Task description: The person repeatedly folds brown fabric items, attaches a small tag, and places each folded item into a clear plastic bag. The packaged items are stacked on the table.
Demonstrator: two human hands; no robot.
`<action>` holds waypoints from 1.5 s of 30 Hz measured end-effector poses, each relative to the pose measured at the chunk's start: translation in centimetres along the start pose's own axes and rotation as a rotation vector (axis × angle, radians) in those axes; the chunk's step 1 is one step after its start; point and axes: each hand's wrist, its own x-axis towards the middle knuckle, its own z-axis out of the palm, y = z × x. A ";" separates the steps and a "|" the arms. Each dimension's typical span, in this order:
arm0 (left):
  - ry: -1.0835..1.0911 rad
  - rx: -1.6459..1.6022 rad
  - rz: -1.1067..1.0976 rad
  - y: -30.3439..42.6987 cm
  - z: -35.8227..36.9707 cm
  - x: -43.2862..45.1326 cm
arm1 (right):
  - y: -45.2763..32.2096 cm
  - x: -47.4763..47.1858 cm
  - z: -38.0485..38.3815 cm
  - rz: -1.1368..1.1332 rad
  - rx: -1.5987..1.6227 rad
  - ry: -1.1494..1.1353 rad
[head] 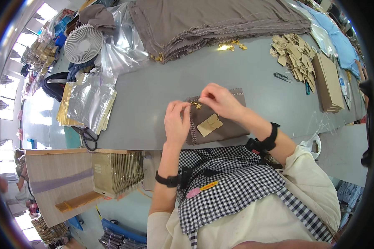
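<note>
A folded taupe cloth (232,126) with a stitched, frilled edge lies near the table's front edge. At its upper left is a small gold metal charm (197,105), between my two hands. My left hand (177,119) is at the cloth's left edge, thumb and fingertips drawn together beside the charm. Just right of the charm, my right hand (221,101) has thumb and forefinger pinched over the cloth. Whether either pinch holds a thread or part of the charm is too small to tell. A beige card tag (208,125) on a string rests on the cloth.
Stacked taupe cloths (218,21) cover the table's back, with gold charms (233,46) before them. Card tags (294,56), thread snips (283,77) and a cardboard stack (328,84) sit at right. Plastic bags (90,99), black scissors (88,138) and a white fan (83,44) are left.
</note>
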 end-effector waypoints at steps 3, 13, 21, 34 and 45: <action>0.026 0.120 -0.084 -2.0 1.5 1.3 | 1.6 1.1 2.1 -0.161 -0.111 0.048; -0.105 0.023 -0.231 -3.4 2.1 1.7 | 4.1 0.8 3.6 -0.252 -0.203 0.085; -0.028 -0.022 -0.223 -3.4 2.3 1.4 | 4.1 1.1 4.3 -0.379 -0.343 0.167; -0.017 0.047 -0.094 -3.2 2.2 0.6 | 3.3 0.9 3.8 -0.287 -0.247 0.187; -0.044 -0.989 -0.650 -3.1 0.7 3.5 | 0.5 -2.0 1.3 0.000 -0.542 -0.008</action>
